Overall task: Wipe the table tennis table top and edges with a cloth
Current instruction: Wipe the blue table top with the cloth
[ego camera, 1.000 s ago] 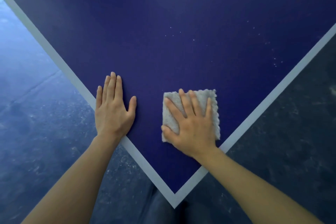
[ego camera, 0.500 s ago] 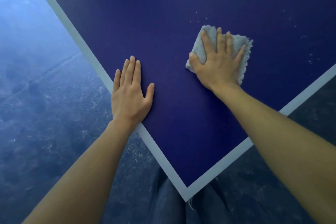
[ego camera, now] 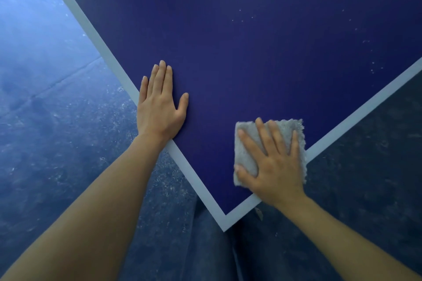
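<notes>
Right hand (ego camera: 277,164), fingers spread and straight, pressing flat on cloth (ego camera: 245,155) at lower right of frame, beside the white edge line (ego camera: 365,107). Left hand (ego camera: 159,107) flat, fingers together, palm down at centre left, heel on the left edge. Blue table (ego camera: 251,41) corner pointing down toward frame bottom; white specks upper right. Mottled floor (ego camera: 45,109) around.

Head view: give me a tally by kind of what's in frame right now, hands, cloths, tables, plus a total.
Hands: 2, the left hand flat on the table top, the right hand pressing the cloth.
Cloths: 1, a grey cloth near the table's right border line.
Tables: 1, the blue table tennis table, one corner showing.
Total: 4
</notes>
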